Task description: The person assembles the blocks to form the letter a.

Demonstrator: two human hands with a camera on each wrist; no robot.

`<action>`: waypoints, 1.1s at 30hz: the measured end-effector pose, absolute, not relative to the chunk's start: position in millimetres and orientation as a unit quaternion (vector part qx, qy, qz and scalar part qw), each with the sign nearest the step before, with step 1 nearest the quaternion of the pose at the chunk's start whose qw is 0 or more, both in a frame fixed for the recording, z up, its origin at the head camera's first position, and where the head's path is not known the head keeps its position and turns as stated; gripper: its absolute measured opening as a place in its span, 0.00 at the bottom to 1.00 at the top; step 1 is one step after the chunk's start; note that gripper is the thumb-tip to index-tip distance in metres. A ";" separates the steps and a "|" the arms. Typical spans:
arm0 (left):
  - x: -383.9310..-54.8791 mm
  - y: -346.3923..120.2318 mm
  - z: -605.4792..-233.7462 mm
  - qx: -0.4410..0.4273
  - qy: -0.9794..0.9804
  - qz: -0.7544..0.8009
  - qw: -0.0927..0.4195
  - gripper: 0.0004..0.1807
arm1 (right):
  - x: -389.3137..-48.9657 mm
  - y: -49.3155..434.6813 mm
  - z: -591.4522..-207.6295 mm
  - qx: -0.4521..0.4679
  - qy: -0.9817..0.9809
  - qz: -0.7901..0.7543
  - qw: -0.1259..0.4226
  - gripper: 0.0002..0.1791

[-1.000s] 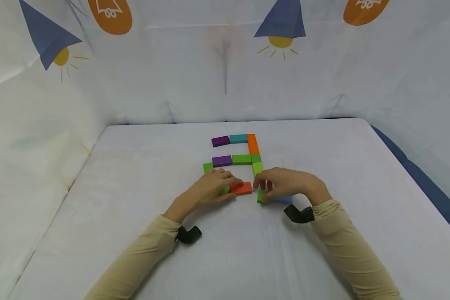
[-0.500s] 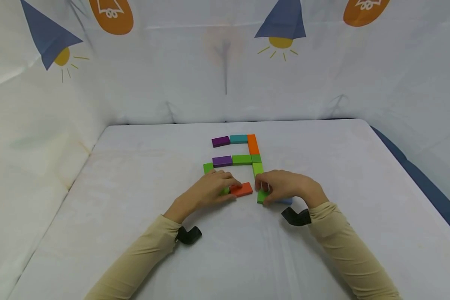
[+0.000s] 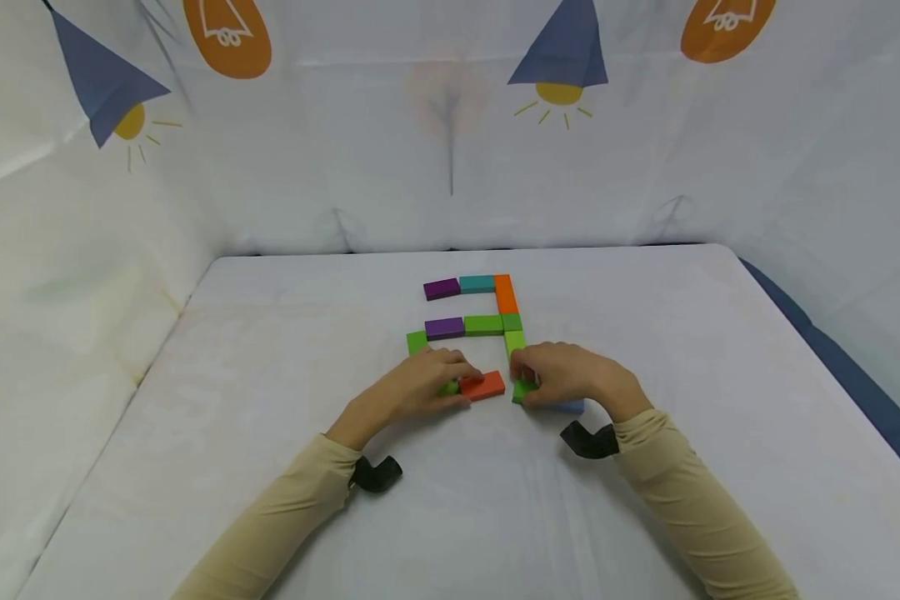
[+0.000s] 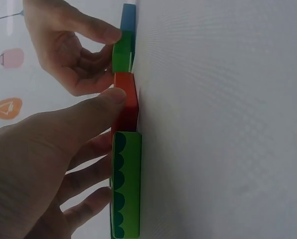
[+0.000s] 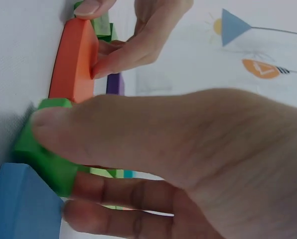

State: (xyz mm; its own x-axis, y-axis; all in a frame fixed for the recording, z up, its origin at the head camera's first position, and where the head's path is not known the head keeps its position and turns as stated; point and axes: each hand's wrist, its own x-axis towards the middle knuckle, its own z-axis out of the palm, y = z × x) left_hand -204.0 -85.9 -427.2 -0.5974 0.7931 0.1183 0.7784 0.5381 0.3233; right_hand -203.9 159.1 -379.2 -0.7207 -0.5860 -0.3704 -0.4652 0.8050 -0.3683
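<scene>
My left hand (image 3: 408,385) holds a red-orange block (image 3: 489,385) between thumb and fingers, the thumb on its near side. Against that block's left end lies a green block (image 4: 131,184) with dark scallops, partly under the hand in the head view. My right hand (image 3: 573,375) pinches another green block (image 5: 54,149), its thumb on the near face and its fingers behind. In the right wrist view this green block sits close to the red-orange one; whether they touch I cannot tell. Beside it lies a blue block (image 3: 570,407), mostly hidden by the right hand in the head view.
Behind the hands, more flat blocks form rows on the white table (image 3: 270,350): dark purple (image 3: 442,289), teal (image 3: 477,284), orange (image 3: 506,294), purple (image 3: 445,329), green (image 3: 483,325) and light green (image 3: 514,340). A white printed curtain (image 3: 382,150) surrounds the table.
My right hand has shifted slightly left, and its fingers have come together on the green block. The left hand stays at the red-orange block. The head view has tilted slightly.
</scene>
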 end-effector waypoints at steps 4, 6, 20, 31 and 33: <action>-204.6 -85.4 -429.5 0.449 0.874 0.180 0.031 0.19 | -206.0 159.6 -380.2 -0.277 0.925 -0.127 0.228 0.14; -205.0 -85.4 -430.0 0.450 0.873 0.183 0.034 0.19 | -206.8 159.4 -380.3 -0.274 0.926 -0.131 0.224 0.14; -208.0 -86.3 -431.6 0.457 0.869 0.189 0.028 0.19 | -210.1 152.8 -386.4 -0.253 0.939 -0.132 0.190 0.17; -208.1 -84.3 -434.1 0.464 0.867 0.183 0.028 0.19 | -207.8 151.4 -392.3 -0.254 0.948 -0.102 0.162 0.17; -207.5 -84.1 -434.3 0.464 0.867 0.181 0.024 0.19 | -207.2 151.0 -392.3 -0.255 0.949 -0.098 0.160 0.17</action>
State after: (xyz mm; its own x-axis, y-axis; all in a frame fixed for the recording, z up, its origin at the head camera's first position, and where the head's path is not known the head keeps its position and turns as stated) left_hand -207.5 -84.1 -434.3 -0.5674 0.8137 0.1259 0.7963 0.5034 0.3355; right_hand -207.2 151.0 -392.3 -0.8189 -0.5144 -0.2545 -0.4518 0.8513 -0.2669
